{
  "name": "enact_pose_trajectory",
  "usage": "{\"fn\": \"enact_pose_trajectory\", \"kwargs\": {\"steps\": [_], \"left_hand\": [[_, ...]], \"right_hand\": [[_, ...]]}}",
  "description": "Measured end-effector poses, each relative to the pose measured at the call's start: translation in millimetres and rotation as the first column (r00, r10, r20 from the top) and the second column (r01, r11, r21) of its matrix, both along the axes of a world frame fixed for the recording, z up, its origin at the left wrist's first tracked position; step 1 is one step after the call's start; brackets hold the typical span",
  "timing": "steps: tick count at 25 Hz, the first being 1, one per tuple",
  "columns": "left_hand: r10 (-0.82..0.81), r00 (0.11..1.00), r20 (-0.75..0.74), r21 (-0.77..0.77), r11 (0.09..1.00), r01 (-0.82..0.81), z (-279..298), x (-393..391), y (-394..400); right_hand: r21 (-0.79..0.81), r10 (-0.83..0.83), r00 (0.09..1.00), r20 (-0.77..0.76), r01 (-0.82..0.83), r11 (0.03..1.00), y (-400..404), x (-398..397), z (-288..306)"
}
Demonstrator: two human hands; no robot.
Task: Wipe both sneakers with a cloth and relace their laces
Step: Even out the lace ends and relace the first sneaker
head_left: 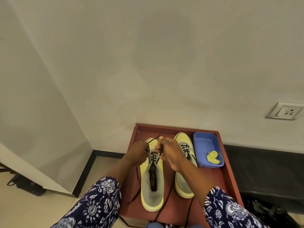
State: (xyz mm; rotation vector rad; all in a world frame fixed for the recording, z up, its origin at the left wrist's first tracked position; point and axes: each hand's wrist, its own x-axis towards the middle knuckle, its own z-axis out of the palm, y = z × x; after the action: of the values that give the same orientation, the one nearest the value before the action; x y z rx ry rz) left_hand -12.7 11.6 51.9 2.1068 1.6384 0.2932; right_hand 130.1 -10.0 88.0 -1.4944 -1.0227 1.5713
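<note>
Two yellow-and-grey sneakers stand side by side on a red-brown low table (227, 175), toes pointing away from me. Over the left sneaker (152, 191), my left hand (137, 153) and my right hand (171, 154) each pinch a strand of its black lace (153, 157) near the lower eyelets. The lace's loose ends trail down both sides of that shoe and over the table's front edge. The right sneaker (183, 181) is partly hidden behind my right forearm; its black lacing shows near the toe. A crumpled yellow cloth (213, 157) lies in a blue tray (205, 142).
The blue tray sits at the table's back right, beside the right sneaker. The table stands against a white wall with a socket plate (284, 111) on the right. A dark bag (269, 211) lies on the floor to the right, dark objects (28, 183) at the left.
</note>
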Motion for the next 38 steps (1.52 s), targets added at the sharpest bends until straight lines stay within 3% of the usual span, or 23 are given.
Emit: {"fn": "enact_pose_trajectory", "kwargs": {"steps": [4,9,12,26,32,35,38], "left_hand": [[-0.027,1.0,-0.011,0.031,0.999,0.028,14.1,5.6,-2.0],[0.044,0.994,0.098,0.022,0.999,-0.046,42.4,10.9,-8.4],[0.038,0.993,0.112,0.028,0.999,-0.042,57.3,8.9,-11.5],[0.016,0.996,-0.083,-0.024,1.0,-0.018,94.3,0.4,-15.9],[0.019,0.999,-0.046,0.01,1.0,-0.019,111.8,5.0,-22.2],[0.068,0.997,0.036,0.071,0.995,-0.071,127.8,10.0,-21.5],[0.021,1.0,0.01,0.071,0.997,-0.021,144.2,15.5,-22.3]], "right_hand": [[0.017,0.004,1.0,-0.016,-0.003,1.0,-2.9,0.9,16.9],[0.075,-0.002,0.996,-0.085,0.008,0.997,-7.5,0.6,41.5],[0.104,0.035,0.999,-0.041,-0.031,0.994,-7.8,-0.6,52.9],[0.163,0.054,0.998,-0.027,-0.048,0.985,-11.1,-9.1,88.6],[0.149,0.035,0.995,-0.093,-0.021,0.989,-13.7,-12.7,106.4],[0.142,0.021,0.998,-0.059,-0.012,0.99,-14.1,-10.8,109.0],[0.133,0.013,0.999,-0.041,-0.008,0.991,-15.0,-8.1,110.4]]}}
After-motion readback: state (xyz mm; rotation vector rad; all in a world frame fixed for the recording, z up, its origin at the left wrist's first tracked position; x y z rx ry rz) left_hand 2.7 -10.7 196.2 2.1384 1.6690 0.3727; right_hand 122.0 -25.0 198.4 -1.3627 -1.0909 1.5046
